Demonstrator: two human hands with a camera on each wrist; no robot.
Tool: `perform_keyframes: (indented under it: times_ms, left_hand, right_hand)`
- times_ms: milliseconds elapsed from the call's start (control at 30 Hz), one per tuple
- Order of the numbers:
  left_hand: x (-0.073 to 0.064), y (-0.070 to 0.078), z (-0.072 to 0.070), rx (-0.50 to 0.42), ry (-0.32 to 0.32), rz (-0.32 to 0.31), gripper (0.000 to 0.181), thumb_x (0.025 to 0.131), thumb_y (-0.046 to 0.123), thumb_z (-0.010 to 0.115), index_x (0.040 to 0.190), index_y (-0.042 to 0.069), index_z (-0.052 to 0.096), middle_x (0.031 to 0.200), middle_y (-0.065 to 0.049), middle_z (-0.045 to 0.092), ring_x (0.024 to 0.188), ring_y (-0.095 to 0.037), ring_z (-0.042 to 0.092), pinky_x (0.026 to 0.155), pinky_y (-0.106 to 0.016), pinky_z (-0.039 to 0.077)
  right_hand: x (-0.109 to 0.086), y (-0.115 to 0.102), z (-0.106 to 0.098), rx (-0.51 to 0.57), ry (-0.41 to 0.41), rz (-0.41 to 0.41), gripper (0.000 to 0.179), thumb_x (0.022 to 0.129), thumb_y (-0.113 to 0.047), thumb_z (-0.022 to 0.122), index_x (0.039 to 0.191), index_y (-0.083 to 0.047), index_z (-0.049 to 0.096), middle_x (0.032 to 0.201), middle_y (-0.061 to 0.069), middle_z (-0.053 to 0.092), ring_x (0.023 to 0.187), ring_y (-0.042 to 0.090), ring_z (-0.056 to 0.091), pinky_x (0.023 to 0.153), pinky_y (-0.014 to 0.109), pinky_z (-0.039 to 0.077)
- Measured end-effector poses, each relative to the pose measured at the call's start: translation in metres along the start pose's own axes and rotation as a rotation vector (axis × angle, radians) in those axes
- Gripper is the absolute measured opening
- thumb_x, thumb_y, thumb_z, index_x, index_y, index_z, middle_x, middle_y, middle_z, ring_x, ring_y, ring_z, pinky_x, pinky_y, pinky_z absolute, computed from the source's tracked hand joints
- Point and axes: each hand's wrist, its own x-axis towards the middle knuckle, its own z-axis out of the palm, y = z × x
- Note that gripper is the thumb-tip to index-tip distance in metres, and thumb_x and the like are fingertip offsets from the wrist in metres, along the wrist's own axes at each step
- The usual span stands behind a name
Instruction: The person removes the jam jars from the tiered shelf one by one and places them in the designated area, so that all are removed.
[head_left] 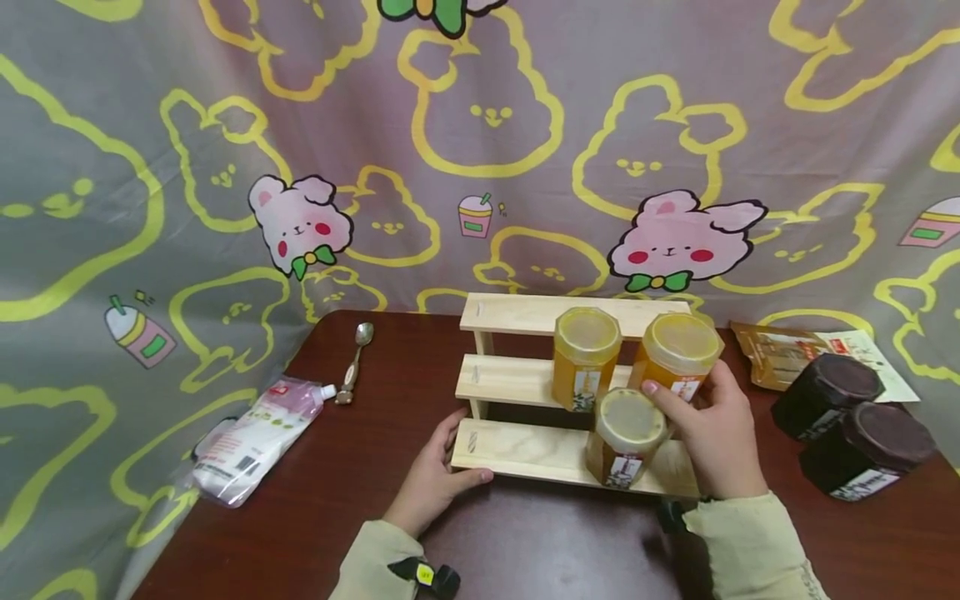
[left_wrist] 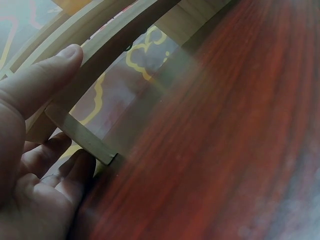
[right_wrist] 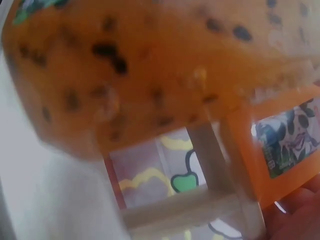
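A three-tier wooden rack (head_left: 517,442) stands on the table. My left hand (head_left: 437,479) grips the lower tier's left end, thumb along the front edge; in the left wrist view, that hand (left_wrist: 37,145) has its other fingers curled beneath the board. My right hand (head_left: 716,433) holds a jar (head_left: 678,346) of orange preserve at the middle tier's right end, thumb in front and fingers round its right side. Beside it on that tier is another orange jar (head_left: 587,358). A third jar (head_left: 625,437), on the bottom tier, looms close in the right wrist view, dark seeds showing through its orange wall (right_wrist: 150,75).
Two dark-lidded jars (head_left: 828,396) (head_left: 866,450) stand right of the rack, with a brown packet (head_left: 780,354) behind them. At the left lie a spouted pouch (head_left: 258,437) and a spoon (head_left: 352,367). A patterned curtain (head_left: 495,200) hangs behind the table.
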Motion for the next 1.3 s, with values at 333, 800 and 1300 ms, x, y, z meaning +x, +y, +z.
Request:
perform_keyframes:
  times_ms: [333, 800, 1300]
  left_hand:
    - [-0.001, -0.004, -0.002, -0.002, 0.012, -0.024, 0.103, 0.074, 0.011, 0.090, 0.156, 0.006, 0.027, 0.148, -0.019, 0.047, 0.131, -0.032, 0.051, 0.100, -0.027, 0.046]
    - [0.001, -0.004, 0.000, -0.007, -0.001, 0.017, 0.100, 0.076, 0.008, 0.088, 0.154, 0.002, 0.027, 0.146, -0.022, 0.048, 0.127, -0.032, 0.054, 0.096, -0.024, 0.049]
    - [0.001, -0.003, -0.001, 0.029, 0.012, 0.002, 0.101, 0.074, 0.013, 0.090, 0.155, 0.004, 0.028, 0.146, -0.020, 0.049, 0.126, -0.032, 0.054, 0.095, -0.023, 0.049]
  right_hand:
    - [0.001, 0.004, -0.015, -0.109, -0.058, -0.067, 0.068, 0.089, -0.026, 0.079, 0.146, -0.013, 0.045, 0.130, 0.007, 0.057, 0.101, 0.001, 0.058, 0.076, 0.011, 0.050]
    - [-0.002, 0.005, -0.041, -0.133, -0.106, -0.101, 0.061, 0.088, -0.021, 0.079, 0.140, -0.008, 0.049, 0.115, -0.009, 0.061, 0.091, -0.001, 0.063, 0.070, 0.017, 0.054]
    - [-0.002, 0.013, -0.065, -0.235, 0.033, -0.026, 0.064, 0.084, -0.025, 0.083, 0.137, -0.009, 0.051, 0.105, -0.014, 0.058, 0.084, 0.005, 0.056, 0.063, 0.016, 0.047]
